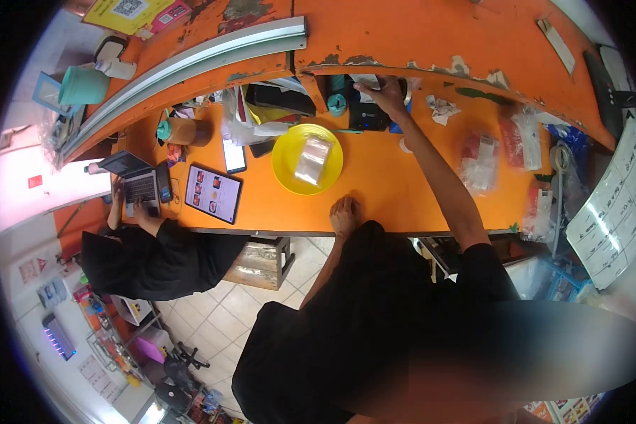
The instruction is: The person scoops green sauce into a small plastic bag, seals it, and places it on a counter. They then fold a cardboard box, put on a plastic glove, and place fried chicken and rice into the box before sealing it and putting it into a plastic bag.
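My right hand reaches to the back of the orange table, over a black box-shaped device that looks like a label printer. Its thumb and fingers close on a white paper slip above the device. Near the front edge, my left hand rests on the tabletop with its fingers curled in and nothing visible in them. A yellow plate lies beyond that hand to the left, and a clear plastic packet is on it. Beside the device stands a teal-topped container.
At the left, another person types on a laptop. A tablet and phone lie between us. Plastic-wrapped packs sit at the right. An orange shelf overhangs the table's back.
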`<state>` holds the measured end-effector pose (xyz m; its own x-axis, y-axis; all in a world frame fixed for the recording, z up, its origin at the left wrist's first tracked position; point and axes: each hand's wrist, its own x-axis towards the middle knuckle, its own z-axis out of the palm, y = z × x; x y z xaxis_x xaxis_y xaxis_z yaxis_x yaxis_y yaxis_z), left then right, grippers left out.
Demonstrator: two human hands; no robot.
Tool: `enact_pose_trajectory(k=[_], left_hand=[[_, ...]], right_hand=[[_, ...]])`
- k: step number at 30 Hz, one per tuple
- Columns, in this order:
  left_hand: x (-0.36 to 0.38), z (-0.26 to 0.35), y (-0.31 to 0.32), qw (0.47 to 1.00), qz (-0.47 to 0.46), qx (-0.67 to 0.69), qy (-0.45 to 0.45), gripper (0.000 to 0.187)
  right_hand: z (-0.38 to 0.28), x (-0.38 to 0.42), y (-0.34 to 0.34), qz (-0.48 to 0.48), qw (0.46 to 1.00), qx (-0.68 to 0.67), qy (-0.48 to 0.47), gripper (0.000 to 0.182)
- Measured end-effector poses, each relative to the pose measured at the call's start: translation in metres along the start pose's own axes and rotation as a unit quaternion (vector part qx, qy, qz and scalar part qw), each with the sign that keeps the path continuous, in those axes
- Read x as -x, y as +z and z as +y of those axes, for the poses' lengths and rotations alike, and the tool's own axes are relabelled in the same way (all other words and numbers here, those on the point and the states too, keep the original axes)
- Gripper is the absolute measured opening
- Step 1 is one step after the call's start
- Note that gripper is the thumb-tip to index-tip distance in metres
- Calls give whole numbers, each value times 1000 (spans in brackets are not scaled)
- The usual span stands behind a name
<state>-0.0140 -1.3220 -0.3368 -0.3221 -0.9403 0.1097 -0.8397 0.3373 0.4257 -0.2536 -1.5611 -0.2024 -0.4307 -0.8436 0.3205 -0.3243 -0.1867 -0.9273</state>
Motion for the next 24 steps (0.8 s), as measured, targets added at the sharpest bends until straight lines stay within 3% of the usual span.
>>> enact_pose_trajectory(k=[2,4,5,6,7,8,9,10,12,13,14,15,17,18,20,21,22,24], left_hand=[[-1,-1,-5,1000,-8,8,-5,14],[-3,3,-4,999,-19,25,-11,18],[-9,1,-1,999,-10,43,-17,27],[-20,1,-8,983,-46,168,-57,35],[-36,10,-29,950,-71,286,-106,45],[-58,17,-49,841,-133,491,-183,54],[-78,41,-83,796,-151,559,-176,56],[-95,63,-109,743,-165,627,-168,59],[-117,76,-119,524,-262,800,-133,67],[-127,100,-144,483,-232,828,-162,61],[-138,124,-166,442,-204,853,-188,56],[-145,131,-170,440,-211,852,-191,56],[-160,136,-177,585,-134,785,-155,44],[-161,143,-184,586,-148,782,-152,44],[-155,165,-202,688,-173,695,-120,31],[-149,179,-211,735,-196,641,-103,25],[-141,195,-220,736,-214,635,-95,25],[-124,225,-230,774,-227,591,-3,22]], right_hand=[[10,-6,-2,-58,994,-75,47,23],[11,-6,-20,-367,911,-14,187,27],[6,-2,-29,-413,900,-17,140,24],[-19,1,-40,-412,899,-19,146,24],[-54,4,-50,-576,783,226,71,22],[-72,11,-53,-680,584,442,-16,20],[-53,32,-64,-627,726,282,-1,17],[-64,51,-70,-631,725,276,8,17],[-117,88,-93,-491,859,7,143,16],[-137,104,-104,-490,858,6,151,16],[-156,117,-117,-428,873,-57,228,16],[-171,128,-129,-356,877,-120,299,17],[-194,148,-159,-334,876,-109,330,18],[-200,157,-172,-315,875,-99,355,18],[-205,177,-188,-275,881,-112,368,21],[-212,183,-187,-196,928,-119,294,21],[-219,188,-187,-114,962,-122,217,22],[-230,191,-190,-79,965,-89,232,24]])
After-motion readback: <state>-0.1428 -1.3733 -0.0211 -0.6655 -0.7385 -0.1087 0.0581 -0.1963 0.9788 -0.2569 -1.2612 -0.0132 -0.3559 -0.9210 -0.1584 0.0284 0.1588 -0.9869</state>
